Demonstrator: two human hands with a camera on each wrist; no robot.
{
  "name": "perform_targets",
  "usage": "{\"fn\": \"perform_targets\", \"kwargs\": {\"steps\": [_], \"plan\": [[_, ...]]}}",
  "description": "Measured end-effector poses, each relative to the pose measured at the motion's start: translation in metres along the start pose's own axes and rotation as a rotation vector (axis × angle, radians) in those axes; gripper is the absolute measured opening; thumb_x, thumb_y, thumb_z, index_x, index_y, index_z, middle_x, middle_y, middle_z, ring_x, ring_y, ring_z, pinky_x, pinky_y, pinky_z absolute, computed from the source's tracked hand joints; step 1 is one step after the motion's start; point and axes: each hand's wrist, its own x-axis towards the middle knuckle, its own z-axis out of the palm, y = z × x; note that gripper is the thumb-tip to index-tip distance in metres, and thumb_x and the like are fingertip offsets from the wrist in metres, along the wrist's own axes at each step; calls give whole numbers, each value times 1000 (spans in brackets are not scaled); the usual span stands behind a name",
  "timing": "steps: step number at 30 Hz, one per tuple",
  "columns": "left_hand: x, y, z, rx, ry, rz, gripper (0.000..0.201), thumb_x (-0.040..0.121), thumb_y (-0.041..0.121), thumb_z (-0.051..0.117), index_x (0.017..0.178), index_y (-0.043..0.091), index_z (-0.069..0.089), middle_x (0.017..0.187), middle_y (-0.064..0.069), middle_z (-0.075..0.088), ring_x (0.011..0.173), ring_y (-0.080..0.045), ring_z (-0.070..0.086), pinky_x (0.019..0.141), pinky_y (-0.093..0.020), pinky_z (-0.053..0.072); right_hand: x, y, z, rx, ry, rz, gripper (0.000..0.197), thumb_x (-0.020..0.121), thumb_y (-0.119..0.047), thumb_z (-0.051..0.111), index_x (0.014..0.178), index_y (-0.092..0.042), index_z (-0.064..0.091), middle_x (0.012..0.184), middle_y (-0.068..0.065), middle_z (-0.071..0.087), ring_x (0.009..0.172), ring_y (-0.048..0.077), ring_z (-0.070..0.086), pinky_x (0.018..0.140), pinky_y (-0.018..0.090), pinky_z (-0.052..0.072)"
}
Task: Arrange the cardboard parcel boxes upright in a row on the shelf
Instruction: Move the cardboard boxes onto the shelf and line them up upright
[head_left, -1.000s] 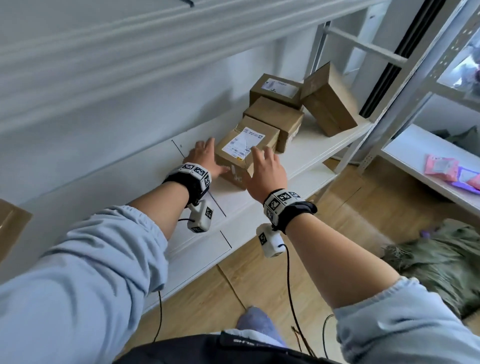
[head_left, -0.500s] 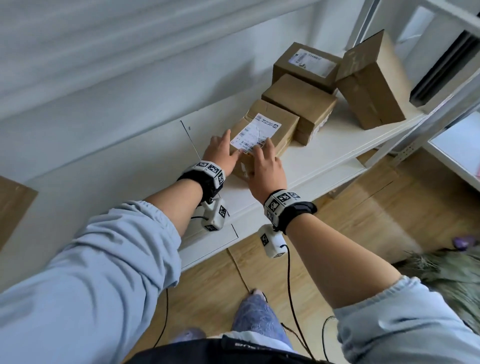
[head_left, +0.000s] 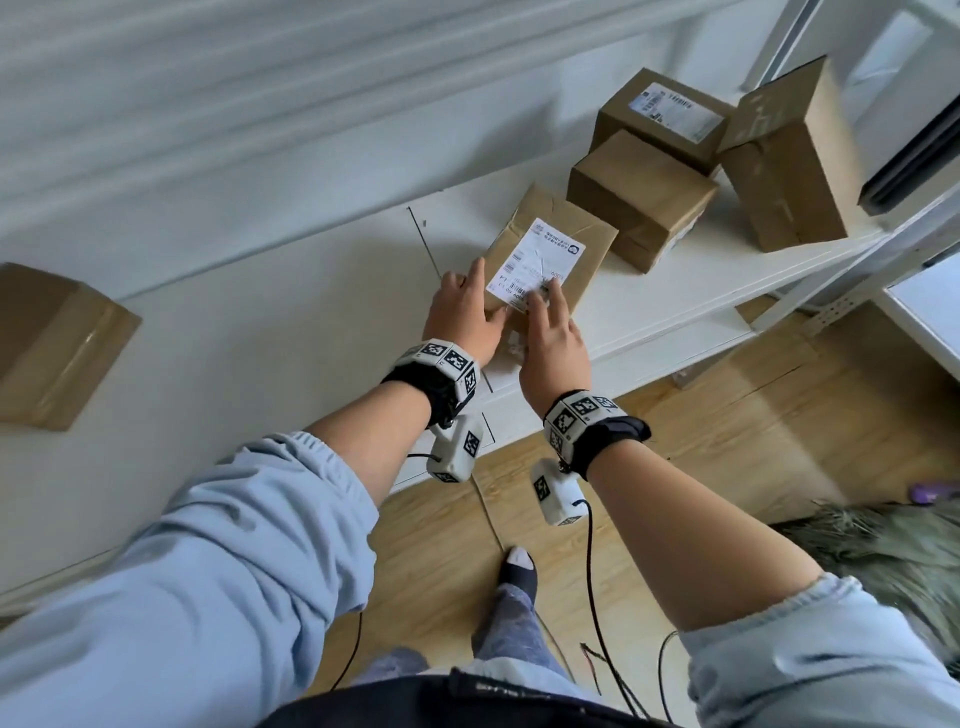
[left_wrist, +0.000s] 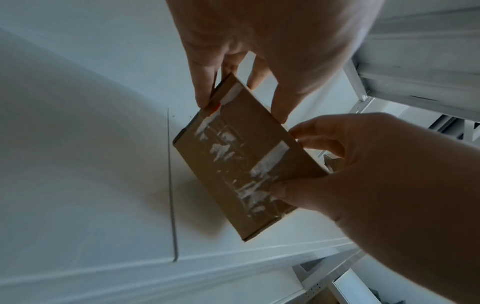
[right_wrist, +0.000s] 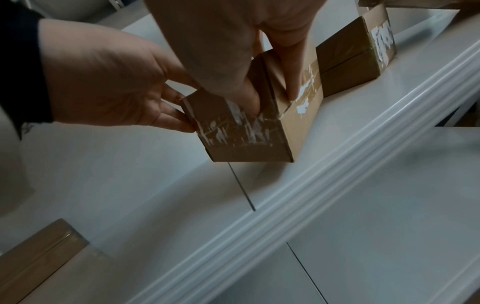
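Observation:
A cardboard box with a white label (head_left: 550, 260) is on the white shelf (head_left: 311, 291), tilted, with a shadow under it. My left hand (head_left: 467, 306) pinches its left end between thumb and fingers (left_wrist: 205, 82). My right hand (head_left: 545, 322) grips its near right corner, thumb on the taped front face (right_wrist: 246, 131), fingers over the top. Behind it lie a plain box (head_left: 644, 197) and another labelled box (head_left: 670, 119). A taller box (head_left: 789, 156) leans at the shelf's right end.
One more cardboard box (head_left: 57, 343) sits far left on the shelf, with bare shelf between it and my hands. A seam (left_wrist: 170, 185) crosses the shelf just left of the held box. A second white rack (head_left: 924, 322) stands to the right.
My left hand has left the shelf surface and both hands have closed on the labelled box. The box has come a little away from the plain box behind it.

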Motion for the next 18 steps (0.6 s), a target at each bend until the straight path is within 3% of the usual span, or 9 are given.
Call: {"fn": "perform_targets", "kwargs": {"steps": [7, 18], "plan": [[-84, -46, -21, -84, 30, -17, 70, 93, 33, 62, 152, 19, 26, 125, -16, 46, 114, -36, 52, 95, -39, 43, -76, -47, 17, -43, 12, -33, 79, 76, 11, 56, 148, -11, 33, 163, 13, 16, 128, 50, 43, 101, 52, 47], [-239, -153, -89, -118, 36, -2, 70, 94, 35, 61, 152, 17, 25, 126, -16, 46, 114, -35, 53, 93, -40, 44, -230, -167, 64, -108, 26, -39, 79, 78, 13, 54, 149, -12, 32, 164, 10, 15, 132, 47, 41, 98, 52, 49]]}}
